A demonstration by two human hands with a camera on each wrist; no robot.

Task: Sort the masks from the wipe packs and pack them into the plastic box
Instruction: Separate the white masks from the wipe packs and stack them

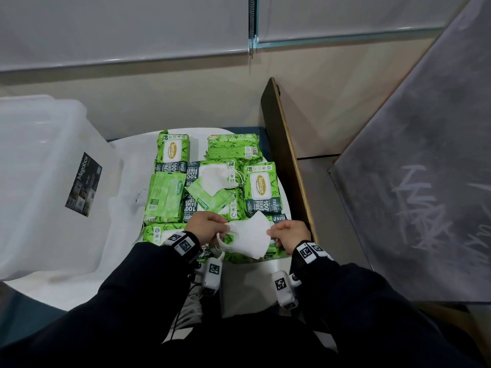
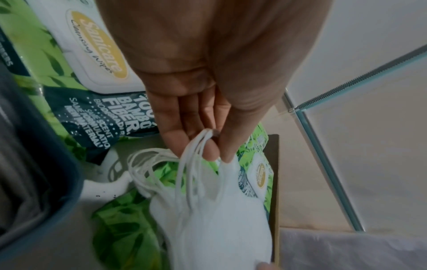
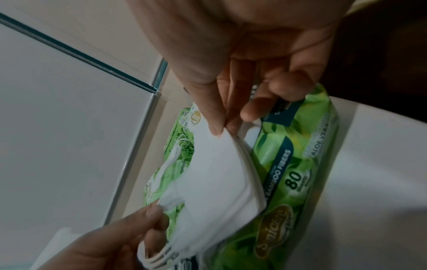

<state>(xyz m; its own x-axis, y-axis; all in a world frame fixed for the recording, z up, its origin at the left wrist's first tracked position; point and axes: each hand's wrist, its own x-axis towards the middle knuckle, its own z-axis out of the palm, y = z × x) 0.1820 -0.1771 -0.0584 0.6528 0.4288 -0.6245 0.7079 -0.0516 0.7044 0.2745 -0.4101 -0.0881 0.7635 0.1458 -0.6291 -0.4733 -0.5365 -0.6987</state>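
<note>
Both hands pinching masks by opposite ends; next, carry left into box.

A white worktop stands before a beige wall hung with pale roller blinds. A dark wooden board rises on edge along its right side, with a grey scribbled panel beyond.
</note>
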